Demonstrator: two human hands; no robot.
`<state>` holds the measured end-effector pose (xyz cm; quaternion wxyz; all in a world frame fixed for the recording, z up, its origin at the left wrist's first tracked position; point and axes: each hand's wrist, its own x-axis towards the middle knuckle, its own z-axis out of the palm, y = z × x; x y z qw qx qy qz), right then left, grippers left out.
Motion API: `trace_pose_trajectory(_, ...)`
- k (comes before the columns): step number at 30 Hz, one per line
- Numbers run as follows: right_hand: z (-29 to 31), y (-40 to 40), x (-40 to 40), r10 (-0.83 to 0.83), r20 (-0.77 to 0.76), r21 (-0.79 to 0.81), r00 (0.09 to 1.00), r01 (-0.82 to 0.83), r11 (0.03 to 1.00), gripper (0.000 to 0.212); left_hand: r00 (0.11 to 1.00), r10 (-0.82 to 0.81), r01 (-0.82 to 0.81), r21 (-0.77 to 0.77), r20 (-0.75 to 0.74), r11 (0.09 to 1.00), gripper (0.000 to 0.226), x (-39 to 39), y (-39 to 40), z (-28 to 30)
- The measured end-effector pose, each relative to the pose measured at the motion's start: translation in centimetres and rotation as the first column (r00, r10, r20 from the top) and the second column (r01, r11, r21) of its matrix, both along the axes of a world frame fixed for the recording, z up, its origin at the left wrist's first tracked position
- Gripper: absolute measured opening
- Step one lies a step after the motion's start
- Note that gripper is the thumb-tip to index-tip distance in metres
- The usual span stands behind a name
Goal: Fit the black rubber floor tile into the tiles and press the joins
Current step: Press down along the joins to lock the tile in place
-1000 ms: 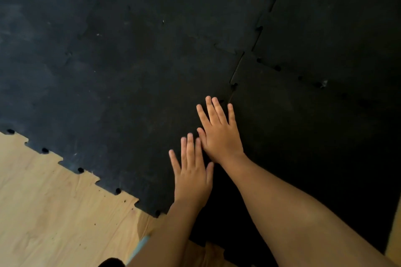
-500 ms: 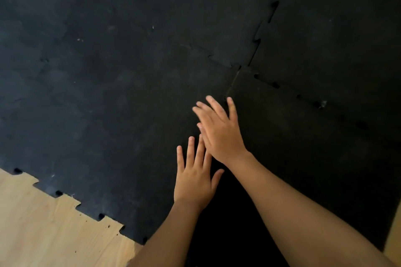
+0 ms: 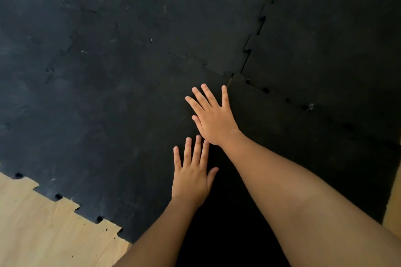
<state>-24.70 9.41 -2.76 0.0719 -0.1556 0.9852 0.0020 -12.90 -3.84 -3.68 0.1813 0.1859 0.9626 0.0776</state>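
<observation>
Hands pressed flat on black rubber flooring, both empty, palms down, fingers spread, grasping nothing. My right hand (image 3: 213, 118) sits further forward than it did a second ago, its fingertips now close beneath the corner where four tiles meet; my left hand (image 3: 193, 174) has trailed it up the same line and lies just behind, fingertips almost touching the right wrist.

Between and beneath them runs the join (image 3: 227, 84) I am working, hard to see in the dark rubber but showing as a thin pale slit just ahead of the right little finger. To its right lies the black rubber floor tile (image 3: 303, 158), already dropped in among the laid tiles (image 3: 119, 93) and flush along most of its far edge.

That far seam (image 3: 288, 101) shows open notches, and the seam beyond the corner (image 3: 261, 21) gapes slightly too. At lower left, the toothed outer edge meets bare plywood floor (image 3: 43, 223).

As I judge it, fitting is done and pressing is partway: the hands have walked up the near join, leaving the corner and far seam to firm down.
</observation>
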Motion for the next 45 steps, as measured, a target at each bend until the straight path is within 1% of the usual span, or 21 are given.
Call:
trace_pose_trajectory(1, 0.2, -0.2, 0.0, -0.004, 0.001, 0.023, 1.000, 0.004, 1.000, 0.058, 1.000, 0.018, -0.017, 0.025, -0.014, 1.000, 0.066, 0.0, 0.0, 0.2)
trace_pose_trajectory(3, 0.6, -1.2, -0.1, -0.034, -0.015, 0.034, 0.999, 0.035, 0.999, 0.059, 0.994, 0.108, -0.104, 0.172, -0.016, 0.980, 0.061, 0.0, -0.1, 0.5)
trace_pose_trajectory(5, 0.8, -2.9, -0.1, -0.050, -0.056, -0.080, 0.997, 0.045, 0.996, 0.061, 0.968, 0.251, -0.234, 0.332, -0.008, 0.914, 0.057, -0.1, -0.1, 1.0)
trace_pose_trajectory(6, 0.7, -3.6, 0.0, -0.027, -0.082, -0.142, 0.996, 0.015, 0.990, 0.059, 0.947, 0.321, -0.293, 0.368, -0.016, 0.883, 0.053, -0.2, -0.2, 1.1)
trace_pose_trajectory(8, 0.2, -4.4, 0.0, -0.008, -0.093, -0.195, 0.996, -0.010, 0.981, 0.056, 0.903, 0.428, -0.390, 0.346, -0.039, 0.854, 0.046, -0.2, -0.1, 0.9)
trace_pose_trajectory(9, -0.2, -4.4, -0.1, -0.041, -0.069, -0.181, 0.997, 0.028, 0.983, 0.059, 0.878, 0.475, -0.435, 0.312, -0.061, 0.844, 0.047, -0.1, 0.1, 0.6)
trace_pose_trajectory(11, -0.8, -4.3, -0.2, -0.102, -0.031, -0.115, 0.994, 0.098, 0.989, 0.064, 0.836, 0.539, -0.508, 0.226, -0.107, 0.831, 0.058, -0.2, 0.6, 0.2)
trace_pose_trajectory(13, -1.3, -4.3, -0.3, -0.105, -0.023, -0.086, 0.994, 0.102, 0.991, 0.063, 0.854, 0.510, -0.495, 0.139, -0.107, 0.858, 0.064, -0.5, 1.0, -0.1)
trace_pose_trajectory(17, -1.5, -4.2, -0.5, -0.090, -0.058, -0.161, 0.994, 0.080, 0.984, 0.062, 0.885, 0.460, -0.456, 0.073, -0.067, 0.887, 0.061, -0.7, 1.0, -0.5)
trace_pose_trajectory(22, -1.9, -4.4, -0.8, -0.046, -0.032, -0.219, 0.998, 0.038, 0.975, 0.069, 0.892, 0.451, -0.450, 0.036, -0.037, 0.892, 0.058, -0.9, 1.1, -1.1)
trace_pose_trajectory(27, -0.9, -4.1, -0.5, -0.041, 0.009, -0.320, 0.999, 0.042, 0.946, 0.066, 0.889, 0.458, -0.456, 0.054, -0.020, 0.888, 0.058, -1.1, 1.3, 0.0)
trace_pose_trajectory(29, -0.5, -3.6, -0.7, -0.093, -0.021, -0.330, 0.995, 0.081, 0.941, 0.066, 0.893, 0.450, -0.448, 0.069, -0.025, 0.891, 0.058, -1.2, 1.4, 0.6)
trace_pose_trajectory(32, -0.1, -0.6, -1.6, -0.316, -0.100, -0.240, 0.943, 0.285, 0.928, 0.066, 0.889, 0.457, -0.443, 0.190, -0.037, 0.876, 0.056, -2.5, 2.3, 1.0)
trace_pose_trajectory(33, 0.0, 0.9, -2.0, -0.385, -0.096, -0.208, 0.918, 0.360, 0.910, 0.067, 0.908, 0.417, -0.402, 0.209, -0.034, 0.892, 0.058, -3.2, 2.9, 1.1)
trace_pose_trajectory(34, 0.0, 2.4, -2.4, -0.428, -0.080, -0.162, 0.900, 0.412, 0.897, 0.067, 0.937, 0.349, -0.336, 0.196, -0.035, 0.921, 0.060, -3.9, 3.6, 1.2)
trace_pose_trajectory(35, -0.1, 3.6, -2.7, -0.435, -0.066, -0.109, 0.898, 0.427, 0.898, 0.068, 0.960, 0.277, -0.266, 0.160, -0.045, 0.951, 0.062, -4.6, 4.3, 1.0)
trace_pose_trajectory(37, -0.3, 4.9, -3.5, -0.355, -0.061, -0.032, 0.933, 0.354, 0.935, 0.067, 0.976, 0.203, -0.197, 0.074, -0.077, 0.978, 0.062, -5.4, 5.2, 0.3)
trace_pose_trajectory(39, -0.7, 5.3, -4.2, -0.295, -0.068, -0.015, 0.953, 0.294, 0.956, 0.065, 0.975, 0.201, -0.199, 0.033, -0.095, 0.980, 0.062, -5.7, 5.4, -0.2)
trace_pose_trajectory(41, -1.3, 5.2, -4.4, -0.283, -0.080, -0.008, 0.956, 0.284, 0.959, 0.066, 0.975, 0.197, -0.197, 0.011, -0.104, 0.980, 0.063, -5.6, 5.5, -0.6)
trace_pose_trajectory(45, -1.8, 5.4, -4.4, -0.263, -0.073, 0.047, 0.962, 0.266, 0.963, 0.068, 0.977, 0.188, -0.187, 0.021, -0.100, 0.982, 0.064, -5.7, 5.5, -0.7)
